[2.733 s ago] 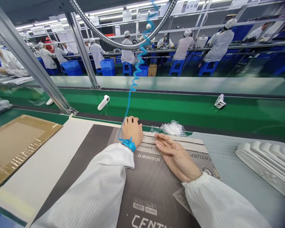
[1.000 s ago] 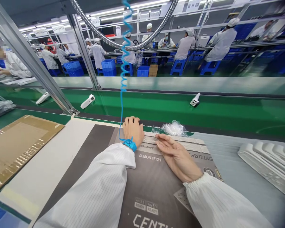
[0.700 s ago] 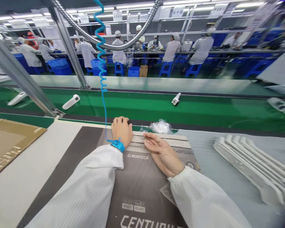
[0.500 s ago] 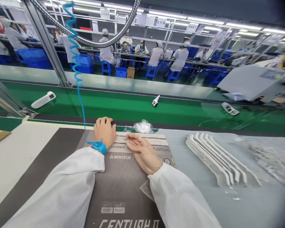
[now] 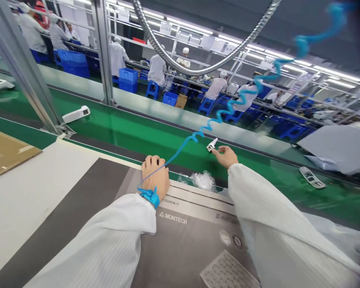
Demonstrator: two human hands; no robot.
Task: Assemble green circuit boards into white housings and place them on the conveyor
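Note:
My left hand rests on the far edge of a grey printed Montech cardboard sheet, fingers bent over the edge and nothing seen in them. A blue wrist strap with a coiled cord is on that wrist. My right hand reaches over the green conveyor belt. Its thumb and fingers are slightly apart at the near end of a small white plastic part lying on the belt. Whether the fingertips touch the part is hard to tell.
Crumpled clear plastic lies by the sheet's far edge. Other white parts lie on the belt: a long housing at left and a curved shell at right. Metal posts and a flexible metal hose stand in front. Co-workers sit beyond.
My right hand has moved from above the printed sheet, forward and right, to the small white part on the belt. My left hand stays on the sheet's edge. The view has turned and tilted.

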